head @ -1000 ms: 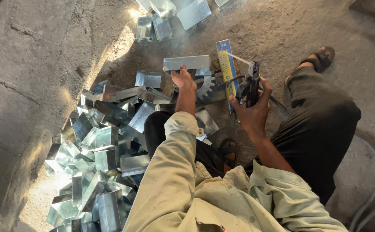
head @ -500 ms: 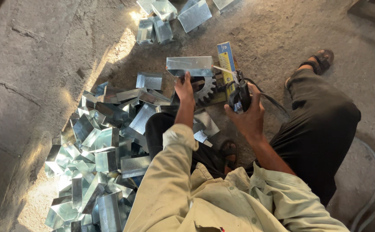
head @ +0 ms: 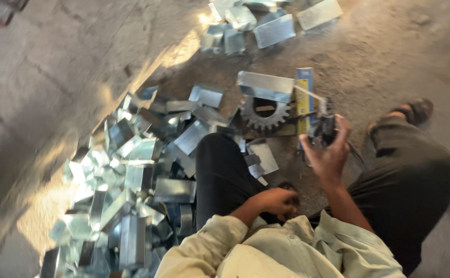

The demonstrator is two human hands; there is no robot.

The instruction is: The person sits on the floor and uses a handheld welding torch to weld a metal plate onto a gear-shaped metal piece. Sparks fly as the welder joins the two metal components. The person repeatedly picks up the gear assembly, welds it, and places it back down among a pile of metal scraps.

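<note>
1. One package-like item only — a long, narrow, flat blue-and-yellow card or box (head: 304,100) lying on the floor, just right of the toothed gear wheel (head: 264,112) and below the right end of a folded metal sheet piece (head: 265,85).
2. Blue border, yellow centre strip; print too blurred to tell.
3. Its lower end is partly hidden behind the dark tool (head: 324,126).
4. No signs or screens in view.

The light was dim and warm overall, with strong light falling from about eleven o'clock, laying bright patches across the concrete floor (head: 55,67) and sharp glare on the pile of bent sheet-metal pieces (head: 132,175). Motion blur softened the whole frame, worst toward nine o'clock, while the dark trousers (head: 410,185) at four o'clock sank into shadow.
</note>
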